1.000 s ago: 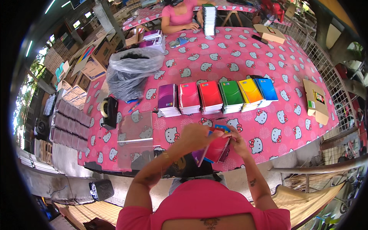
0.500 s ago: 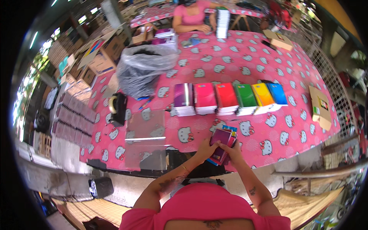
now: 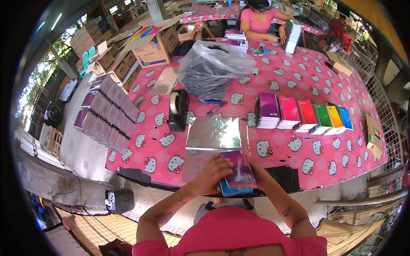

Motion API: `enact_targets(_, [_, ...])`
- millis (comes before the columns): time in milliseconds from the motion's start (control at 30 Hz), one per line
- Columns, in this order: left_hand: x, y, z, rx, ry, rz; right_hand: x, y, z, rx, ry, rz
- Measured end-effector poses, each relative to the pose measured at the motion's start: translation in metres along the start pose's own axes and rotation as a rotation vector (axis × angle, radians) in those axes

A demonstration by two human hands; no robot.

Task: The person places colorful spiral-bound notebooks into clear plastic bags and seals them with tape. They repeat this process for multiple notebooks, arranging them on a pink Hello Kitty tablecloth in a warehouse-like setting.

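A small stack of spiral notebooks, purple on top and blue showing below, is between my hands at the table's front edge. My left hand presses on its left side, fingers reaching over the top cover. Along the right edge, my right hand grips the stack, its fingers partly hidden. Just beyond lie clear plastic sleeves on the pink patterned tablecloth. To the right runs a row of notebook piles: purple, pink, red, green, yellow and blue.
A black tape dispenser, pens and a clear bag of black material stand beyond the sleeves. Plastic-covered notebook piles sit at left, near cardboard boxes. Across the table, a person handles a tall spiral-bound stack.
My view has turned left. The notebooks, fanned and tilted before, are now squarer between my hands and lie next to the plastic sleeves. My left hand has shifted to their left side.
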State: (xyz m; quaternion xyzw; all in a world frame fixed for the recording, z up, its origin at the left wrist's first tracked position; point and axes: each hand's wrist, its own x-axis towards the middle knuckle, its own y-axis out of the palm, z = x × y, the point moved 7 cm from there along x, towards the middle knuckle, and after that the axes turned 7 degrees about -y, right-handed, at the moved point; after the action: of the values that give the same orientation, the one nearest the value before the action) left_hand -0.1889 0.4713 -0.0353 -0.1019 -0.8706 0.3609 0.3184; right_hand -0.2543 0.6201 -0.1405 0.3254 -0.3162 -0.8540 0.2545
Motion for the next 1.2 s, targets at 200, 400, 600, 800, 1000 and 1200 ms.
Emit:
enact_targets(200, [-0.079,0.038,0.114,-0.84,-1.031,-0.097,0.034,0.045,-0.015,-0.783,-0.834,0.298])
enact_targets(400, [-0.061,0.031,0.105,-0.742,-0.685,-0.159,0.052,0.041,-0.031,-0.702,-0.922,0.015])
enact_targets(600, [-0.061,0.018,0.102,-0.752,-0.614,-0.164,0.046,0.052,-0.021,-0.745,-0.967,0.093])
enact_targets(800, [-0.062,0.034,0.116,-0.814,-0.605,-0.177,0.057,0.042,-0.036,-0.816,-0.817,0.107])
enact_targets(1000, [-0.049,0.0,0.104,-0.376,-0.631,0.084,0.054,0.036,-0.023,-1.042,-0.69,0.118])
enact_targets(1200, [-0.003,-0.028,0.016,0.509,-0.3,0.061,0.054,0.039,-0.022,-1.053,-0.709,0.122])
